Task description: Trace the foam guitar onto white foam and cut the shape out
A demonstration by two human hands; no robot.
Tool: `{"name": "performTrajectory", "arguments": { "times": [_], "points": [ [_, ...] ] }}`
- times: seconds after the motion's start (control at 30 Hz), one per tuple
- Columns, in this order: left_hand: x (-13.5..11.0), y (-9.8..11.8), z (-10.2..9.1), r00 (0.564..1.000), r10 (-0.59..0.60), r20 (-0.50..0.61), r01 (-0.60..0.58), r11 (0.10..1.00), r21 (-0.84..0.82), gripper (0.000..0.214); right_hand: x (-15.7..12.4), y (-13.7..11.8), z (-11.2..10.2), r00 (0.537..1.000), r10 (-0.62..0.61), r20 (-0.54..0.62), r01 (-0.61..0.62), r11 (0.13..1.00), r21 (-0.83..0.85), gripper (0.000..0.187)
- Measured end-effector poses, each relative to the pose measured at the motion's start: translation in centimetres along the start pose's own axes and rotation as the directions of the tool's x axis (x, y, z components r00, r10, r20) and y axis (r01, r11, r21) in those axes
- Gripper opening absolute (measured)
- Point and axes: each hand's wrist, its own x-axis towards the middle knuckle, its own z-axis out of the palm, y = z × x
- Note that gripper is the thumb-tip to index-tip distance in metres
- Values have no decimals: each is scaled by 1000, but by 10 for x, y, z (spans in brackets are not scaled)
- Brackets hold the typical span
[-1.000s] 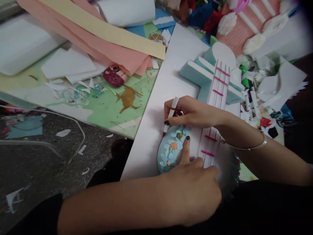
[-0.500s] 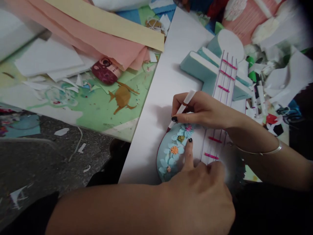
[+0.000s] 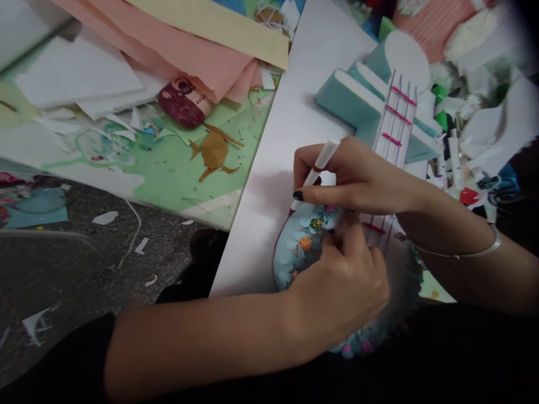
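Note:
A paper craft guitar lies on a white board (image 3: 290, 106). Its light blue body (image 3: 295, 255) carries small paper flowers, and its white neck (image 3: 398, 120) has purple strings and pink bars. My right hand (image 3: 357, 179) is closed on a white pen (image 3: 322, 160), whose tip touches the body's upper left edge. Reaching in from the lower left, my left hand (image 3: 345, 286) rests on the guitar body with its fingers curled down beside the flowers. A thin silver bangle (image 3: 463, 253) sits on my right wrist.
Pink paper sheets (image 3: 189, 62) and a yellow strip (image 3: 219, 28) hang over a green mat (image 3: 177, 174) strewn with white scraps. A maroon object (image 3: 183, 101) and a brown cut-out (image 3: 213, 151) lie there. Coloured paper offcuts (image 3: 484, 129) pile at the right. Grey floor (image 3: 84, 269) shows lower left.
My left forefinger, stretched out over the body before, has curled in and the hand has slid up over the flowers. My right hand with the pen has shifted slightly up.

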Motion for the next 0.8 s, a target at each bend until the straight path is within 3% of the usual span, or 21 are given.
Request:
{"name": "performTrajectory", "arguments": {
  "times": [0.1,0.23,0.47,0.8],
  "points": [
    [0,2,3,998,15,-63,-8,995,98,35,0,-6,5,999,-38,15,37,997,69,8],
    [0,4,4,996,40,-86,-21,978,209,36,3,-11,12,984,-111,140,94,988,119,7],
    [0,3,7,994,54,-90,-34,976,213,34,8,-11,15,959,-146,241,128,988,92,12],
    [0,4,7,996,55,-69,-36,968,247,33,9,-8,11,968,-141,209,134,990,48,11]
  ]
}}
